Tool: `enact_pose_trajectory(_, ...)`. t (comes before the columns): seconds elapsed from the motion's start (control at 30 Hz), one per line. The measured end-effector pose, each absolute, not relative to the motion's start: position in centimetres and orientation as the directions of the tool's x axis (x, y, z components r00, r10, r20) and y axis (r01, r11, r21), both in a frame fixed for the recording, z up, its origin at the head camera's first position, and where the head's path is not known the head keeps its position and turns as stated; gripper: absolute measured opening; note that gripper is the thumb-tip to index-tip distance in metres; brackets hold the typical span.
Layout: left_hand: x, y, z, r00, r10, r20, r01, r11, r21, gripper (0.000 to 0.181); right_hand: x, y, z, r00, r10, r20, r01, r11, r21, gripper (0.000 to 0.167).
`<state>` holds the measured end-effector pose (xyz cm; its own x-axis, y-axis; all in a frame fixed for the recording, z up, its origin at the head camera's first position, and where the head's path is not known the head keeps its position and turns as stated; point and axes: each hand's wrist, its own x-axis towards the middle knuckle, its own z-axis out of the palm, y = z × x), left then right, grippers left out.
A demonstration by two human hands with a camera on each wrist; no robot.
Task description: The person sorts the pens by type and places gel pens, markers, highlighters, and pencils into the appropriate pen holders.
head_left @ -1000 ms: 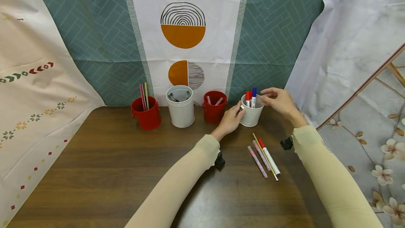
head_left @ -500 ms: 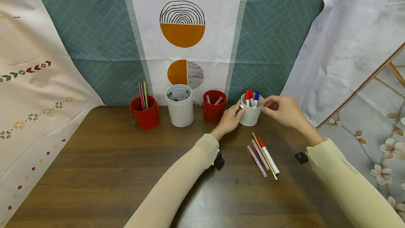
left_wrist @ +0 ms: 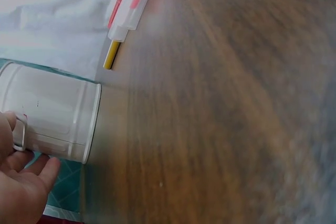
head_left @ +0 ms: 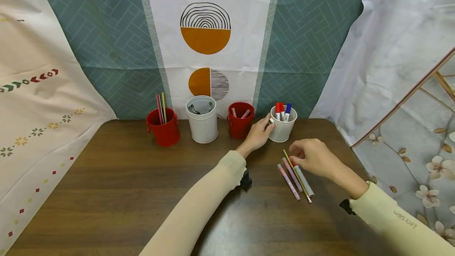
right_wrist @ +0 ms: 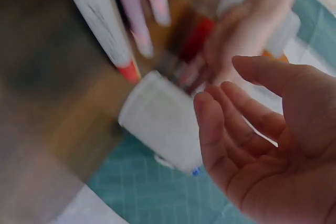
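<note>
At the back right stands a small white bucket (head_left: 281, 132) with two red-capped markers (head_left: 278, 110) and a blue-capped marker (head_left: 287, 110) upright in it. My left hand (head_left: 258, 134) holds its left side; in the left wrist view the thumb lies at the small side handle (left_wrist: 22, 132). My right hand (head_left: 314, 157), fingers loosely bent and holding nothing, hovers above the cap end of a white marker (head_left: 304, 181) on the table. Beside that marker lie a thin gold pencil (head_left: 298, 177) and two pink pens (head_left: 288, 182). The right hand partly hides the marker's red cap.
Left of the white bucket stand a red bucket (head_left: 241, 128) with pink pens, a larger white bucket (head_left: 204, 127) with dark clips or similar small items, and another red bucket (head_left: 167, 133) with pencils. A patterned cloth (head_left: 302, 31) hangs behind the wooden table (head_left: 142, 192).
My right hand has come away from the white bucket's rim, moving down and toward me over the loose markers. The blue-capped marker now leans right. My left hand stays at the bucket.
</note>
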<state>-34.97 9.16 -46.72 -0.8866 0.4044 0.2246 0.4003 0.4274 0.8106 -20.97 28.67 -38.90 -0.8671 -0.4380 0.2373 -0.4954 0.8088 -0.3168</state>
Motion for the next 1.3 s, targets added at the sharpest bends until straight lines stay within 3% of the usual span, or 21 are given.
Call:
enact_pose_trajectory(0.23,-35.1,9.2,-46.8,-0.887,0.406,0.222,0.402,0.439,0.803,0.062,-19.5,27.6,-41.7,-0.876,-0.455,0.16,-0.482,0.835,-0.266,0.012)
enact_pose_trajectory(0.63,-35.0,9.1,-46.7,-0.891,0.401,0.215,0.393,0.438,0.808,0.062,-18.5,26.6,-43.8,-0.919,-0.39,0.057,-0.384,0.852,-0.357,0.015)
enact_pose_trajectory(1.03,-35.1,9.1,-46.6,-0.883,0.416,0.218,0.406,0.442,0.8,0.064,-18.4,25.9,-44.5,-0.928,-0.37,0.043,-0.355,0.845,-0.4,0.012)
enact_pose_trajectory(1.3,-35.2,8.8,-46.5,-0.878,0.423,0.222,0.413,0.438,0.799,0.065,-19.0,26.3,-43.1,-0.93,-0.357,0.085,-0.353,0.809,-0.47,0.015)
